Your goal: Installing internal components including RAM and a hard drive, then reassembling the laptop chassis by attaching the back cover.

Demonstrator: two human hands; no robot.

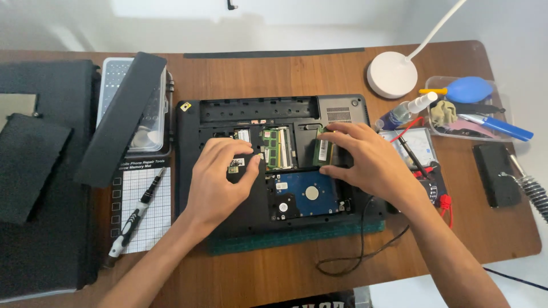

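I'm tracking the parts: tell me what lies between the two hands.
In the head view, a green memory module lies in the open laptop between left hand and right hand.

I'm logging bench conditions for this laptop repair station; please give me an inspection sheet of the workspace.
Surface: brown wooden desk, green mat under the laptop.
Job's things: opened black laptop, underside up; blue hard drive and green memory module exposed.
Clutter: screwdriver on a grid mat, bit case, black cover panel, tool tray, spray bottle.
Hands: left hand on the laptop's open bay; right hand at a second memory module.
Cables: black cable, red lead.
Surroundings: white lamp base, white wall.
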